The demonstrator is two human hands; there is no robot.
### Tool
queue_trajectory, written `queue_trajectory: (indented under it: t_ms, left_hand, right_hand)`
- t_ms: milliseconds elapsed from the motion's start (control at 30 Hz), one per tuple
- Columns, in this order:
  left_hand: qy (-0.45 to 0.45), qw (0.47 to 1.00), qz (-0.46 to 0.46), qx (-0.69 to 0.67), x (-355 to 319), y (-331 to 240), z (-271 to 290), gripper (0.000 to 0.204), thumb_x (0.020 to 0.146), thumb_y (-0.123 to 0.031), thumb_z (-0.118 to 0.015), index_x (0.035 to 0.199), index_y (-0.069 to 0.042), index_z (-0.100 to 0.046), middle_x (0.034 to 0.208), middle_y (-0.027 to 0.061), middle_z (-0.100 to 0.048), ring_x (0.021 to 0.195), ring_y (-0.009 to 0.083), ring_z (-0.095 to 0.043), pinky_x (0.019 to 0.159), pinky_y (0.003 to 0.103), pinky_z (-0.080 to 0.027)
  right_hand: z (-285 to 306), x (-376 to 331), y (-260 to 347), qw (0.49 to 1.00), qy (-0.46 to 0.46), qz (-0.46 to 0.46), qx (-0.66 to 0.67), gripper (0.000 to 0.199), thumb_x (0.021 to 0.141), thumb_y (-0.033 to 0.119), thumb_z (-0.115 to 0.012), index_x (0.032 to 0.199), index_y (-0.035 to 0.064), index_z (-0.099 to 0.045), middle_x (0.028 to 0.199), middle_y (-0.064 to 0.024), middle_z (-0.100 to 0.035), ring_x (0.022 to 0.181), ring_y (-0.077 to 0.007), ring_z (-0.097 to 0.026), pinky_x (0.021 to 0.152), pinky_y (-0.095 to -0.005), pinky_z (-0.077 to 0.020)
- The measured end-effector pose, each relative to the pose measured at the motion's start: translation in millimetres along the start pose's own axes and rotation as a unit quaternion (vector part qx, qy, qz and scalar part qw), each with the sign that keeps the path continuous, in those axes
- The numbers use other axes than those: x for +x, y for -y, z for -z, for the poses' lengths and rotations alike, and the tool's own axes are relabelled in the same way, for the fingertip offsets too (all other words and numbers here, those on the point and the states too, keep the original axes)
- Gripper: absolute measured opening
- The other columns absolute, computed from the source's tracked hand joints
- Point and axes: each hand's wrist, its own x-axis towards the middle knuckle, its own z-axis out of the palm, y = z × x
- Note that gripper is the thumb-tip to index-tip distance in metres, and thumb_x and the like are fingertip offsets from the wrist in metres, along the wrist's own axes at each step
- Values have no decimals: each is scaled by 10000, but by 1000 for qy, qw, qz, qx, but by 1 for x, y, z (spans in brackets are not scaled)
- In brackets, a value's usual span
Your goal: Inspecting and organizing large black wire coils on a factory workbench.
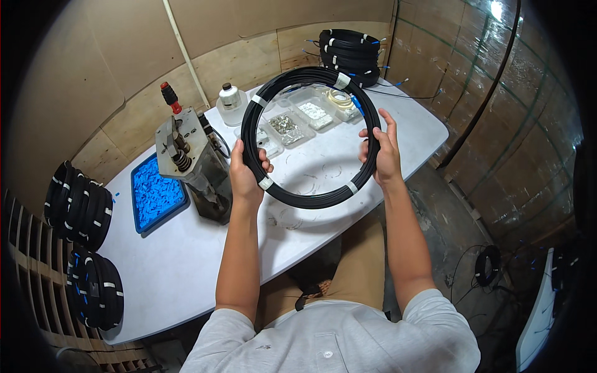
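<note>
A coil of black cable (317,201), bound with several white ties, is held up over the white table between my two hands. My left hand (247,177) grips its left side, the thumb in front and the fingers curled through the ring. On the opposite side my right hand (387,152) holds the coil, with the index finger raised and other fingertips showing inside the ring. A blue connector (357,104) lies along the upper right of the coil. Through the ring show clear plastic boxes, one with small metal parts (285,126) and one with white pieces (315,114).
A metal hand press (198,161) with a red-and-black handle stands left of the coil, beside a blue tray (138,214) of small blue pieces. Behind is a white bottle (229,96). Stacked black coils (349,56) stand at the back; more coils (78,205) sit at the left.
</note>
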Motion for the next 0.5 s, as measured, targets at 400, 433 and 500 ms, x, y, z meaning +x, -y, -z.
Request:
queue_trajectory:
  t_ms: [400,433,500]
  left_hand:
    - [63,993,35,97,14,-31,18,520,1027,-486,-363,1303,-51,-437,921,182,-690,720,273,-713,668,400,-615]
    - [66,994,20,85,8,-38,5,613,1008,-550,-363,1294,-14,-444,920,175,-697,756,279,-722,677,389,-614]
    - [115,988,6,100,11,-40,11,602,989,-531,-444,1258,6,-492,879,173,-704,760,256,-724,683,352,-611]
  right_hand:
    - [37,7,23,950,282,46,122,881,883,359,-638,1545,48,-146,1340,-213,-526,1224,-320,-569,927,-411,-549]
    - [34,4,32,952,269,14,144,815,817,49,-495,1549,57,-136,1284,-211,-597,1233,-313,-570,954,-394,-529]
    - [39,8,42,975,219,-20,-37,658,921,174,-619,1482,56,-296,1128,-156,-648,1019,-208,-652,879,-369,-555]
